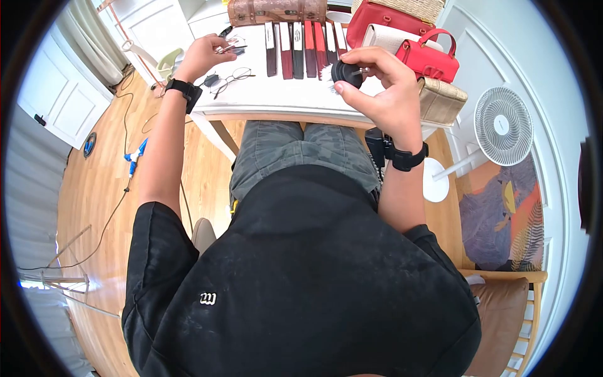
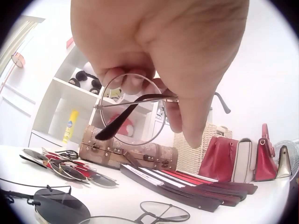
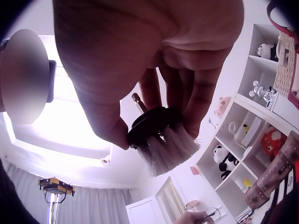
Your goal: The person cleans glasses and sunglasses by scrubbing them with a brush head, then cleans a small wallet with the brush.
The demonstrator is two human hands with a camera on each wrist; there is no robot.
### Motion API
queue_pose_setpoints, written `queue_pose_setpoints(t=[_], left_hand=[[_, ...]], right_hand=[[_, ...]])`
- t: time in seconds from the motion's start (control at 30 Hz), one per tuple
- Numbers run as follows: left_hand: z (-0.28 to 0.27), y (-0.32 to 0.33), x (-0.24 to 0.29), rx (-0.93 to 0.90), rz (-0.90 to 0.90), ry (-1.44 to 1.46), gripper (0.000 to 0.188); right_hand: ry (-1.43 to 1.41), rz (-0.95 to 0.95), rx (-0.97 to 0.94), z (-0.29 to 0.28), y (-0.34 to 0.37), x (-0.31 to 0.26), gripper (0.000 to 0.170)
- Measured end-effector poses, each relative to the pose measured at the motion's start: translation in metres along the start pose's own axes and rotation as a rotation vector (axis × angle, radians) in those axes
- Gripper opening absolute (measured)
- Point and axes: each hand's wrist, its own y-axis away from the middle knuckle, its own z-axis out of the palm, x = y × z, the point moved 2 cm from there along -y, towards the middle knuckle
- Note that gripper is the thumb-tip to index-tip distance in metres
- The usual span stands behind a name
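My left hand [image 1: 205,58] pinches a pair of thin-rimmed round glasses [image 2: 132,141] with dark temple tips, held up over the left part of the white table. In my right hand [image 1: 392,88], thumb and fingers grip a round brush [image 1: 347,75] by its black base. Its pale bristles [image 3: 169,148] splay out, and a metal shank [image 3: 138,102] sticks out of the back. Below the left hand lie wire-framed glasses [image 1: 233,78] and dark-lensed sunglasses [image 2: 60,207]. More sunglasses [image 2: 70,169] lie in a cluster farther back.
Several folded fans [image 1: 298,50] in dark and red tones lie in a row on the table [image 1: 276,94]. A brown trunk-style case [image 1: 276,11] stands behind them. Red handbags [image 1: 429,60], a white bag and a gold bag [image 1: 441,100] line the right side. A white fan [image 1: 502,125] stands beyond.
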Motion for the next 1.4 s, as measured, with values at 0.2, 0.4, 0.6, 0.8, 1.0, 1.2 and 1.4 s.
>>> queue_pose_setpoints(t=[0.2, 0.4, 0.6, 0.8, 1.0, 1.2, 1.4], left_hand=[[-0.001, -0.012, 0.003, -0.051, 0.031, -0.027, 0.025], [0.010, -0.021, -0.005, -0.072, 0.145, -0.022, 0.023], [0.018, -0.016, 0.001, -0.119, 0.141, -0.031, 0.028], [0.035, -0.017, -0.023, -0.088, 0.072, 0.203, 0.032], [0.038, -0.011, -0.033, -0.112, -0.008, 0.371, 0.038], [0.032, -0.012, -0.051, -0.239, -0.101, 0.601, 0.031], [0.032, -0.006, -0.068, -0.269, -0.147, 0.798, 0.021]], right_hand=[[0.005, -0.003, 0.007, 0.001, 0.001, 0.007, 0.033], [0.061, 0.023, -0.007, 0.004, 0.001, 0.016, 0.031], [0.150, 0.088, -0.074, 0.004, 0.003, 0.029, 0.032], [0.132, 0.151, -0.041, 0.008, 0.005, 0.042, 0.030], [0.134, 0.178, -0.064, 0.010, 0.006, 0.050, 0.032], [0.136, 0.184, -0.059, 0.010, 0.007, 0.050, 0.032], [0.142, 0.186, -0.077, 0.010, 0.006, 0.049, 0.032]])
